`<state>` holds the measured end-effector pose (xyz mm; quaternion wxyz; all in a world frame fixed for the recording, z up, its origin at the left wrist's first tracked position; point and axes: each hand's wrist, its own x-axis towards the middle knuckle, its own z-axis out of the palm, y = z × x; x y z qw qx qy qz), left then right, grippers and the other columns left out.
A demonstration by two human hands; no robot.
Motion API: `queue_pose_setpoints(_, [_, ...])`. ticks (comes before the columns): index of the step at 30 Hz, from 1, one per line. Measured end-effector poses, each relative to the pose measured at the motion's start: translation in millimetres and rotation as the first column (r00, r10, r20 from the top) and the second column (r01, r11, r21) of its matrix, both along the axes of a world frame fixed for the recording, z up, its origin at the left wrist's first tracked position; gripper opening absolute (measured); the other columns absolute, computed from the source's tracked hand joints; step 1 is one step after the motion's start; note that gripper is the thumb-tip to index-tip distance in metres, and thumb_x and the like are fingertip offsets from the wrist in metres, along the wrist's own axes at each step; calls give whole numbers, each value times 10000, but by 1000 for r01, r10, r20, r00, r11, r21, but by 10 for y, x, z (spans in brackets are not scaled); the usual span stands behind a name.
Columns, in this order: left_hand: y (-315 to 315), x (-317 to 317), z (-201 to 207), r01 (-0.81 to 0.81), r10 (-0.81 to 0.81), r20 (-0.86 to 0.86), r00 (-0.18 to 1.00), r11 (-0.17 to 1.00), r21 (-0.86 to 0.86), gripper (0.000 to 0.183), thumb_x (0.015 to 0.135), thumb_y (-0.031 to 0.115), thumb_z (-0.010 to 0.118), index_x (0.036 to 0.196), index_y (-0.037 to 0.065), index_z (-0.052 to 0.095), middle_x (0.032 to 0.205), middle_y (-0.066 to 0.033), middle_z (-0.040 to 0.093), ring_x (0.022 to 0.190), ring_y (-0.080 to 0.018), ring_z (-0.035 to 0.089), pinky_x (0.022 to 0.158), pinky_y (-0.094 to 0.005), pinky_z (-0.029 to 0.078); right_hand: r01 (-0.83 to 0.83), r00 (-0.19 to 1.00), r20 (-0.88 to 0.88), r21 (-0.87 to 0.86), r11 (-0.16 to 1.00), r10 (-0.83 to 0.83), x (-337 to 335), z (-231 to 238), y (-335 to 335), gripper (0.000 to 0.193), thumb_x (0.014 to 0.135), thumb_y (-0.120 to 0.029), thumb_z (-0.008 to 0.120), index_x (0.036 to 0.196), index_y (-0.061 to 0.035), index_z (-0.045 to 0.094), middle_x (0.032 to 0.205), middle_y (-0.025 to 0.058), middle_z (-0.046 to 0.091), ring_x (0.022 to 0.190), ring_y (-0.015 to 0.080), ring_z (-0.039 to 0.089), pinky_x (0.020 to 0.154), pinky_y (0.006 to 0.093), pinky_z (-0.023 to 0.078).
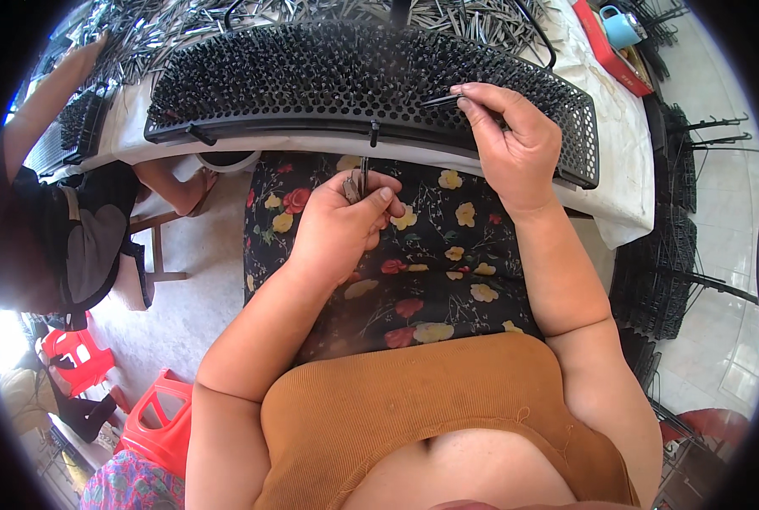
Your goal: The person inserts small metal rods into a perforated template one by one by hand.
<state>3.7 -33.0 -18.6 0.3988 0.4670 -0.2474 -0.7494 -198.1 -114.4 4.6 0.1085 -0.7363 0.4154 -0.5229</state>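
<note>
A long black perforated rack (371, 127) lies across the table, its holes packed with upright slim black pieces (311, 72). My right hand (515, 140) pinches black tweezers (441, 101) over the rack's front rows, pointing left. The holes at the rack's right end (579, 136) are bare. Below the front edge, above my lap, my left hand (337, 217) is closed around several thin metal pieces (362, 183), which look like more tweezers. Part of that bundle is hidden by the fingers.
Loose metal strips (473, 21) are heaped behind the rack on the white-covered table (630, 200). A red box (613, 55) with a blue mug (623, 28) stands far right. Black racks (651, 280) are stacked at right. Another person (90, 212) works at left, near red stools (160, 421).
</note>
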Motion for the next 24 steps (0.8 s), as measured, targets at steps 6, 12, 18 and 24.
queue_pose_setpoints(6, [-7, 32, 20, -10, 10, 26, 1000, 1000, 1, 84, 954, 43, 577, 1023, -2, 593, 810, -49, 635, 589, -29, 468, 444, -175, 330, -9, 996, -87, -76, 997, 2, 2, 6, -24, 128, 794, 20, 724, 901, -50, 709, 859, 90, 726, 760, 200, 708, 683, 272, 560])
queue_pose_setpoints(12, [-9, 13, 7, -52, 52, -3, 999, 999, 7, 107, 951, 16, 556, 1031, -17, 619, 791, -74, 630, 527, -46, 409, 443, -197, 286, -58, 985, -165, -37, 998, 51, 22, 63, -28, 168, 791, 13, 720, 932, -76, 720, 854, 89, 720, 755, 210, 702, 676, 283, 554])
queue_pose_setpoints(18, [1, 45, 18, 21, -17, 120, 993, 999, -31, 105, 951, 67, 587, 1030, 9, 622, 805, -24, 652, 643, -51, 516, 508, -182, 388, -65, 972, -229, -77, 995, 46, 127, 99, -114, 193, 792, -9, 714, 963, -98, 729, 865, 67, 721, 813, 226, 695, 735, 302, 543])
queue_pose_setpoints(24, [6, 31, 13, 32, -29, 111, 993, 999, -23, 105, 948, 67, 586, 1030, 12, 623, 807, -24, 650, 657, -57, 523, 518, -183, 392, -76, 975, -213, -23, 997, 70, 113, 139, -154, 172, 816, -55, 705, 978, -104, 733, 888, 66, 729, 838, 237, 695, 774, 326, 531])
